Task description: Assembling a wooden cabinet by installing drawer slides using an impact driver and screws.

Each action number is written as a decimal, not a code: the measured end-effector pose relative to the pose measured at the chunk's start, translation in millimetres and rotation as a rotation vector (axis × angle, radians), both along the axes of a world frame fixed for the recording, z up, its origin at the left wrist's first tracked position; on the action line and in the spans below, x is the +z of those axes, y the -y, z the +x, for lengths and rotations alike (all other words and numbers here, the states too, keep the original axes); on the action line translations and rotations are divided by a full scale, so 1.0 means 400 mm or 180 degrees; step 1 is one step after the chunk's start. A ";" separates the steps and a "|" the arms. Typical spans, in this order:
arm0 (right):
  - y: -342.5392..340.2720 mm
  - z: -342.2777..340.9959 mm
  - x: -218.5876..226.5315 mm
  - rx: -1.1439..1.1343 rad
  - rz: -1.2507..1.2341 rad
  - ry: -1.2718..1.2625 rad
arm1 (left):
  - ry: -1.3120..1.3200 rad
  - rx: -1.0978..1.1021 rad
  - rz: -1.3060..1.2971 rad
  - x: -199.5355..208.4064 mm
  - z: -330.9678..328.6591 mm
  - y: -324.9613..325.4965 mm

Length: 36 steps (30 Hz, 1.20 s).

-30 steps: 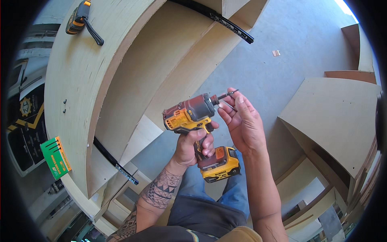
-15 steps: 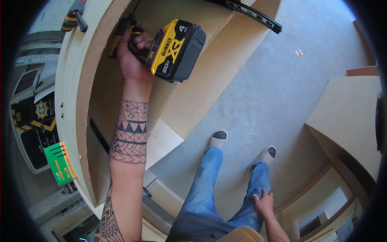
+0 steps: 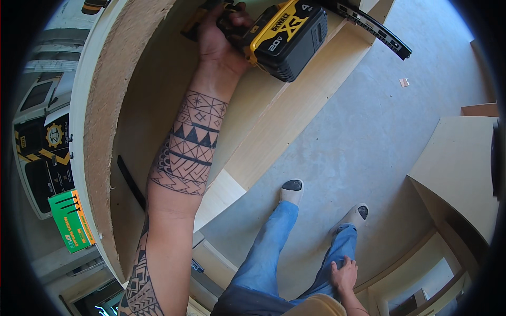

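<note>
My left hand [image 3: 217, 46] is wrapped round the grip of a yellow and black cordless drill [image 3: 287, 38], inside an open-fronted wooden cabinet [image 3: 100, 110]. The drill's big battery faces me, while its front end is dark and partly cut off by the top of the view. To the right of the battery, a black metal drawer slide [image 3: 377, 30] juts out past the cabinet's edge. My right hand [image 3: 344, 274] lies with fingers spread on my right leg, in blue jeans, and holds nothing.
A green and orange screw box [image 3: 72, 221] stands left of the cabinet, near a black and yellow case [image 3: 45, 145]. An orange and black tool handle [image 3: 95, 6] shows at the upper left. Another wooden cabinet [image 3: 458, 152] stands at right. A small scrap [image 3: 404, 82] lies on the floor.
My left hand and the drill have shifted up and to the right in view. The cabinet's near edge looks larger and closer. My right hand stays on my leg.
</note>
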State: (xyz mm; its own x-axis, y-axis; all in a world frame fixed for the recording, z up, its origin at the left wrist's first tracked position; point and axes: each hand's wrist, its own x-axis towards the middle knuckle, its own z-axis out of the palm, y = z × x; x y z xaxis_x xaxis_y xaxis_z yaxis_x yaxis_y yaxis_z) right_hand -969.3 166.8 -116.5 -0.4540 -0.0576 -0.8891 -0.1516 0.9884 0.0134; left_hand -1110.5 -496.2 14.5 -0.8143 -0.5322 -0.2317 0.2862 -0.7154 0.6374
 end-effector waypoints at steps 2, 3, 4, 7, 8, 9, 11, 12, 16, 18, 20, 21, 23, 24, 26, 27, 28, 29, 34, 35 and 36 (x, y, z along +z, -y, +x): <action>0.001 0.004 0.002 -0.0027 0.0042 -0.0055 | 0.0236 0.0495 -0.0430 0.014 -0.037 -0.054; 0.007 0.006 0.006 -0.0023 0.0045 -0.0055 | 0.0232 0.0497 -0.0429 0.026 -0.051 -0.061; 0.011 0.007 0.008 -0.0021 0.0046 -0.0055 | 0.0235 0.0587 -0.0375 0.037 -0.062 -0.067; 0.012 0.008 0.009 -0.0011 0.0094 -0.0063 | 0.0326 0.0693 -0.0323 0.033 -0.075 -0.069; 0.009 0.008 0.009 -0.0017 0.0114 -0.0072 | 0.0421 0.0714 -0.0341 0.026 -0.080 -0.069; 0.012 0.010 0.009 -0.0021 0.0104 -0.0050 | 0.0429 0.0716 -0.0363 0.031 -0.079 -0.060; 0.019 0.012 0.009 -0.0022 0.0078 -0.0018 | 0.0268 0.0613 -0.0186 0.038 -0.076 -0.043; 0.019 0.010 0.009 -0.0021 0.0100 -0.0029 | 0.0266 0.0610 -0.0177 0.040 -0.080 -0.048; 0.024 0.002 0.012 0.0027 0.0092 -0.0008 | 0.0157 0.0623 0.0065 0.051 -0.083 -0.066; 0.028 -0.003 0.013 0.0015 0.0112 0.0010 | 0.0170 0.0493 0.0028 0.059 -0.084 -0.072; 0.031 -0.008 0.014 0.0004 0.0124 0.0032 | 0.0090 0.0460 0.0229 0.067 -0.088 -0.077; 0.031 -0.010 0.016 0.0007 0.0138 0.0044 | 0.0090 0.0456 0.0233 0.068 -0.087 -0.078; 0.028 -0.013 0.018 0.0004 0.0157 0.0058 | 0.0055 0.0354 0.0227 0.071 -0.084 -0.081; 0.028 -0.015 0.017 0.0006 0.0148 0.0059 | 0.0056 0.0352 0.0226 0.070 -0.086 -0.078; 0.030 -0.017 0.019 0.0006 0.0139 0.0062 | -0.0020 0.0396 0.0534 0.068 -0.092 -0.071; 0.033 -0.020 0.022 0.0002 0.0156 0.0072 | -0.0019 0.0391 0.0538 0.069 -0.093 -0.073; 0.034 -0.022 0.023 -0.0002 0.0174 0.0082 | -0.0014 0.0349 0.0388 0.070 -0.092 -0.074; 0.035 -0.024 0.024 -0.0007 0.0176 0.0085 | -0.0008 0.0307 0.0238 0.070 -0.093 -0.076; 0.031 -0.031 0.022 -0.0006 0.0174 0.0075 | 0.0400 0.0687 -0.0143 0.062 -0.102 -0.072; 0.029 -0.034 0.023 -0.0010 0.0184 0.0074 | 0.0515 0.0652 -0.0277 0.059 -0.102 -0.071; 0.027 -0.037 0.023 -0.0011 0.0194 0.0071 | 0.0513 0.0648 -0.0265 0.055 -0.102 -0.070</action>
